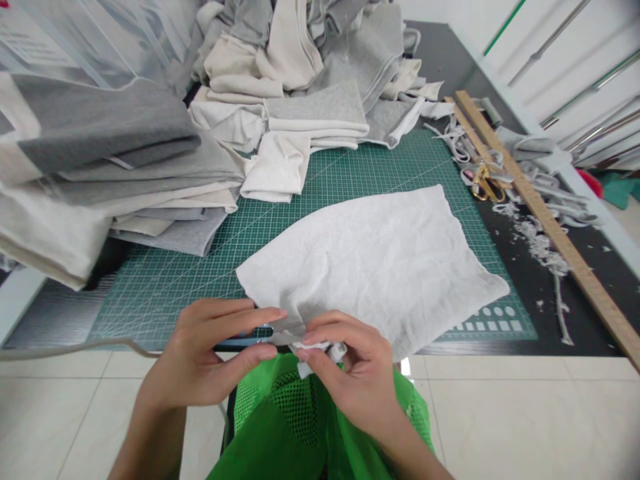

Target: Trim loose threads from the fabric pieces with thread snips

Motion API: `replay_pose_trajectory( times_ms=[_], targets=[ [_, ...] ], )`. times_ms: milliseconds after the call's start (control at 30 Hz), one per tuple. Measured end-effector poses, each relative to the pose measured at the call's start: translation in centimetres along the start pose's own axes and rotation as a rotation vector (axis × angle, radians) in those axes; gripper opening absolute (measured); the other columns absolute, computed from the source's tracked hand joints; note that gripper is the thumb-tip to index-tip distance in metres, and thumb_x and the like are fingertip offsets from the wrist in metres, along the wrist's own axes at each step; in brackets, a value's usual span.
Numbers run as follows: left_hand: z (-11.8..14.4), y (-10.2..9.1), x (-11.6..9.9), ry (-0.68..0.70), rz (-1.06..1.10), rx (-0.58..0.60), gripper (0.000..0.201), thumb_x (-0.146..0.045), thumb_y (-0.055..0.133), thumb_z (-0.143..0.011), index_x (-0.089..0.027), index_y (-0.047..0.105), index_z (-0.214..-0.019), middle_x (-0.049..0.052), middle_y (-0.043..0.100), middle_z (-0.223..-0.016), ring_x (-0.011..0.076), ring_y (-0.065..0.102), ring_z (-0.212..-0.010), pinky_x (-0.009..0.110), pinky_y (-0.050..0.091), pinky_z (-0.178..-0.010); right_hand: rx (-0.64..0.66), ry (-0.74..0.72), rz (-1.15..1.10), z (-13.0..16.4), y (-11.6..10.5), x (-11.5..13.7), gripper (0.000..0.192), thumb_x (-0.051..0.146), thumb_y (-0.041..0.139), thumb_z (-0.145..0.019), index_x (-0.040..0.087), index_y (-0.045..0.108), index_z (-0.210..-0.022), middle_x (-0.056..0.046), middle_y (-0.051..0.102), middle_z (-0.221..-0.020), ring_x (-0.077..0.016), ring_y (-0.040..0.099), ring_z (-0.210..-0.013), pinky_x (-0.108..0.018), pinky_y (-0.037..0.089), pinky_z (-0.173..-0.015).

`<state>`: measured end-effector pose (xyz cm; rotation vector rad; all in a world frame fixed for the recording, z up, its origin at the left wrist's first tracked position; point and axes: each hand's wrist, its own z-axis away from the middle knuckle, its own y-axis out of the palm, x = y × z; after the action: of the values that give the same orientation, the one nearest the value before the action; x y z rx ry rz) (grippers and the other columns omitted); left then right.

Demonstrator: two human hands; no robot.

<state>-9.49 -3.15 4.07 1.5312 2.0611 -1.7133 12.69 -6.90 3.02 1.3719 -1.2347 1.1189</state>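
While the big fabric piles (125,153) crowd the table's far-left corner, the cloth (380,260) lies flat on the mat (165,287) by the near edge. Left hand (200,357) and right hand (350,377) both pinch its near corner; I'd keep that grip tight.
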Motion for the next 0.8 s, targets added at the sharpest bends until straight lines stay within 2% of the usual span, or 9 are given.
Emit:
replay_pose_trajectory(
  times_ms=[100,167,233,267,333,433,533,700,800],
  targets=[
    [0.2,0.0,0.0,-0.057,0.087,-0.060,0.038,-0.045,0.076,-0.085,-0.026,0.071,-0.117,-0.003,0.070,-0.076,0.0072,0.062,-0.061,0.018,0.046,-0.056,-0.019,0.003,-0.016,0.1,0.1,-0.1,0.015,0.008,0.079,-0.078,0.022,0.078,-0.084,-0.001,0.076,-0.082,-0.0126,0.071,-0.074,-0.023,0.054,-0.067],
    [0.0,0.4,-0.2,-0.129,0.114,-0.087,0.056,-0.050,0.080,-0.079,-0.025,0.067,-0.127,-0.008,0.058,-0.065,0.0045,0.047,-0.049,0.018,0.037,-0.047,-0.004,0.009,-0.040,0.1,0.0,-0.1,0.015,0.008,0.079,-0.078,0.022,0.078,-0.084,-0.001,0.076,-0.082,-0.0127,0.070,-0.073,-0.024,0.054,-0.066],
    [-0.5,0.8,-0.4,-0.168,0.136,-0.028,0.067,-0.045,0.083,-0.078,-0.023,0.061,-0.137,-0.011,0.047,-0.057,0.0037,0.035,-0.043,0.018,0.030,-0.042,0.013,0.015,-0.078,0.0,-0.2,-0.1,0.015,0.008,0.079,-0.078,0.022,0.078,-0.083,-0.001,0.076,-0.081,-0.0127,0.070,-0.072,-0.024,0.053,-0.066],
    [-0.9,1.0,-0.6,-0.164,0.157,0.027,0.062,-0.038,0.082,-0.079,-0.023,0.062,-0.136,-0.012,0.047,-0.055,0.0033,0.035,-0.042,0.017,0.030,-0.042,0.023,0.019,-0.100,-0.1,-0.3,0.0,0.016,0.007,0.079,-0.077,0.022,0.078,-0.083,-0.001,0.076,-0.081,-0.0126,0.070,-0.072,-0.023,0.053,-0.065],
    [-1.6,1.2,-0.8,-0.129,0.222,0.131,0.040,-0.021,0.076,-0.083,-0.026,0.069,-0.122,-0.012,0.058,-0.056,0.0022,0.046,-0.044,0.015,0.035,-0.047,0.036,0.030,-0.141,-0.2,-0.4,0.0,0.019,0.005,0.078,-0.077,0.023,0.078,-0.083,0.000,0.076,-0.082,-0.0120,0.070,-0.072,-0.022,0.052,-0.065],
    [-2.4,1.2,-1.0,-0.088,0.290,0.169,0.026,-0.007,0.067,-0.084,-0.027,0.074,-0.100,-0.010,0.070,-0.065,0.0019,0.058,-0.050,0.014,0.039,-0.052,0.022,0.039,-0.178,-0.1,-0.6,0.0,0.021,0.005,0.078,-0.076,0.024,0.077,-0.084,0.001,0.075,-0.082,-0.0108,0.068,-0.072,-0.021,0.051,-0.065],
    [-2.6,1.1,-1.0,-0.071,0.295,0.112,0.025,-0.007,0.065,-0.084,-0.026,0.074,-0.097,-0.010,0.069,-0.063,0.0020,0.055,-0.046,0.014,0.037,-0.048,-0.030,0.051,-0.160,0.1,-0.6,0.0,0.023,0.010,0.082,-0.075,0.026,0.077,-0.091,0.002,0.072,-0.082,-0.0107,0.065,-0.074,-0.020,0.052,-0.068],
    [-2.5,1.6,-1.8,-0.073,0.293,-0.032,0.023,-0.008,0.068,-0.081,-0.025,0.074,-0.095,-0.008,0.072,-0.065,0.0036,0.056,-0.044,0.015,0.038,-0.046,-0.029,0.045,-0.108,0.1,0.1,0.8,0.045,0.021,0.091,-0.067,0.025,0.076,-0.109,0.002,0.068,-0.085,-0.0127,0.062,-0.077,-0.022,0.053,-0.071],
    [-2.5,2.2,-2.8,-0.096,0.253,-0.120,0.017,-0.011,0.070,-0.082,-0.024,0.072,-0.092,-0.007,0.072,-0.065,0.0045,0.056,-0.044,0.016,0.038,-0.045,-0.091,0.020,-0.047,0.3,0.8,1.2,0.030,0.019,0.087,-0.072,0.024,0.078,-0.100,0.000,0.071,-0.087,-0.0136,0.065,-0.078,-0.023,0.054,-0.071]
  ],
)
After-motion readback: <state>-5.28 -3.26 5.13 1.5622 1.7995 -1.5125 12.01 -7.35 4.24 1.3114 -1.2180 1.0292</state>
